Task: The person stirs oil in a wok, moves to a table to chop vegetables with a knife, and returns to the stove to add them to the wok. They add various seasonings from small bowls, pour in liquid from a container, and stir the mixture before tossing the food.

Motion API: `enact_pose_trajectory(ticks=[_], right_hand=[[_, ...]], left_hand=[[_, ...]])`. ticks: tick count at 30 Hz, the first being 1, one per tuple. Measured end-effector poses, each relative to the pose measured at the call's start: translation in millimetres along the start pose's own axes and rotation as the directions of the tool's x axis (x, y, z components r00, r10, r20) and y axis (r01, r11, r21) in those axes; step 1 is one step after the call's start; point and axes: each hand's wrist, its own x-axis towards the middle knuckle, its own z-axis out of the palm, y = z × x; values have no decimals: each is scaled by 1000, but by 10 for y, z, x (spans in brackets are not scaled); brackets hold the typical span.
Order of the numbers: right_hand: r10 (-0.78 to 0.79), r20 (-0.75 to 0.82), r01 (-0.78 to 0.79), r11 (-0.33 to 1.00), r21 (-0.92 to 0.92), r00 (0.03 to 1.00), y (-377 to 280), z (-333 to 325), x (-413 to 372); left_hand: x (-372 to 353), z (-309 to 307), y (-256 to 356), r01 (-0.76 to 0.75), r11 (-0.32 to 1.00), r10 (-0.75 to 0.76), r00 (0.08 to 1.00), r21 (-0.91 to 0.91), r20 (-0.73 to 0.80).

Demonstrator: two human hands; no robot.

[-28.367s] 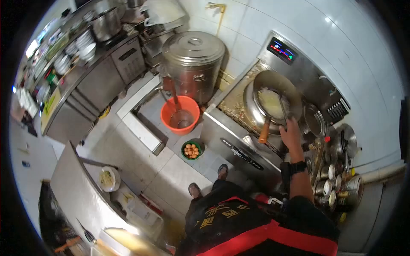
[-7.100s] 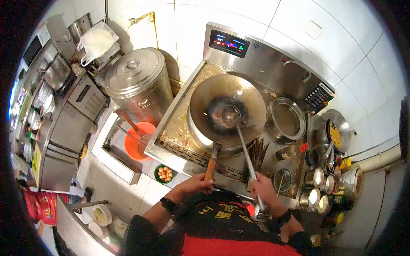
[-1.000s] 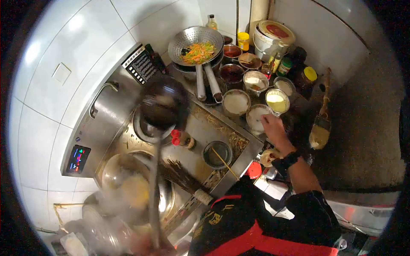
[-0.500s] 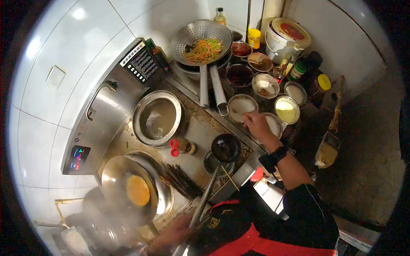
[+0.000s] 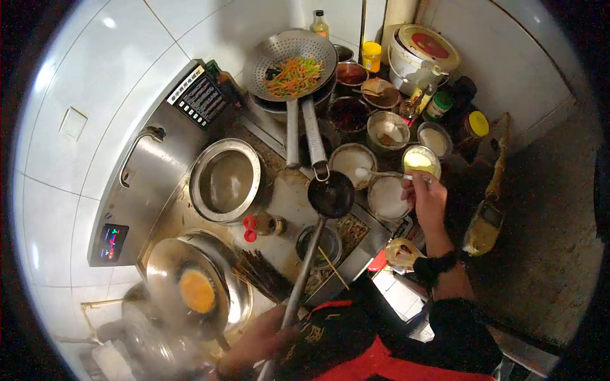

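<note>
My right hand (image 5: 427,198) grips a thin spoon (image 5: 384,173) by its end. The spoon's tip, with something white on it, hangs over a bowl of white powder (image 5: 351,159). A second bowl of white powder (image 5: 388,198) lies just left of that hand, and a bowl of pale yellow contents (image 5: 422,160) is behind it. My left hand (image 5: 264,340), slightly blurred, is closed around the long handle of a ladle (image 5: 332,193). The ladle's dark bowl is held up near the powder bowls. A wok (image 5: 166,270) at lower left holds a round orange-yellow piece of food (image 5: 197,291).
A perforated strainer (image 5: 257,60) with shredded vegetables rests on a pot at the back. A round metal pot of liquid (image 5: 197,181) is set in the stove. A red-capped bottle (image 5: 267,224), a bundle of thin sticks (image 5: 257,270) and several seasoning bowls stand around.
My right hand has moved right, and the spoon in it is now in plain sight. The ladle's bowl has risen toward the powder bowls. The view has shifted slightly.
</note>
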Motion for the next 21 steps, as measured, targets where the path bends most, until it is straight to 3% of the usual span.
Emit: enact_pose_trajectory(ticks=[2,3,5,7,8,10,11,12,13,14,16,17,19,21], right_hand=[[-155,-71,121,928,-354,985,-147,-170,-51],[-313,-91,201,779,-594,945,-216,-268,21],[-408,-113,243,720,-650,906,-118,-487,219],[-536,-47,293,531,-795,843,400,-837,543],[-421,-50,256,637,-727,906,594,-918,648],[-158,-151,22,758,-652,976,1169,-1102,834],[-157,-159,17,761,-649,975,1142,-1079,775],[-85,-212,-6,918,-397,974,1049,-993,707],[0,-241,-27,993,-111,971,966,-955,647],[1,-248,-28,994,-107,969,893,-969,604],[127,-274,-111,991,73,953,786,-1015,555],[125,-280,-108,991,75,952,734,-1029,524],[179,-376,-77,960,270,909,653,-1057,452],[107,-379,-14,971,240,919,558,-1087,346]], left_hand=[[98,65,163,-76,994,72,996,80,57],[124,99,234,-77,994,71,995,82,73],[175,159,373,132,990,-125,983,-49,132],[209,192,450,138,990,-134,977,-13,167],[232,202,482,147,989,-147,972,13,184],[279,235,472,159,987,-153,968,-16,200],[296,253,471,176,983,-162,964,-51,211],[317,267,497,174,984,-161,964,-43,212],[331,282,519,178,984,-167,963,-31,212],[345,298,534,183,983,-174,961,-20,212],[383,318,552,147,989,-142,972,-9,188],[403,323,556,110,994,-107,981,-7,162],[443,301,548,98,995,-99,981,10,166],[480,306,563,85,996,-87,982,19,168]])
